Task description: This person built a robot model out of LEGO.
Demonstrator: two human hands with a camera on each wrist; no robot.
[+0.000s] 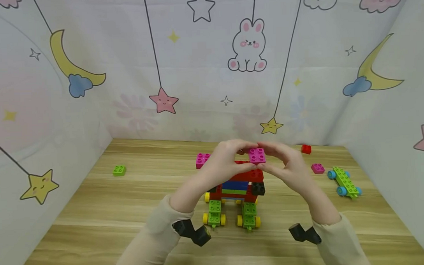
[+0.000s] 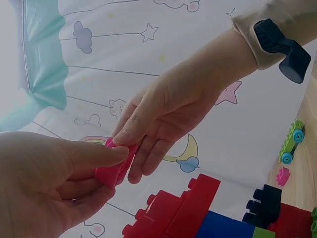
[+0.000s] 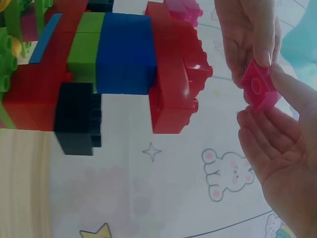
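A pink toy brick [image 1: 257, 156], square with studs on top, is held up between both hands above a built block vehicle. My left hand [image 1: 228, 159] pinches it from the left, with the thumb on one side and fingers on the other. From the right, my right hand [image 1: 283, 163] also pinches the brick between thumb and fingers. The brick's hollow underside [image 3: 260, 89] shows in the right wrist view. Below stands the vehicle, with red bricks [image 3: 173, 74], a blue brick [image 3: 126, 54], black bricks [image 1: 258, 188] and green wheeled bases [image 1: 215, 213] with yellow wheels.
Another pink brick [image 1: 203, 160] shows behind the left wrist. A green brick [image 1: 119, 170] lies at the far left of the wooden table [image 1: 106, 214]. To the right are a red brick [image 1: 306, 149], a small pink brick [image 1: 317, 168] and a green car base [image 1: 344, 181] with blue wheels.
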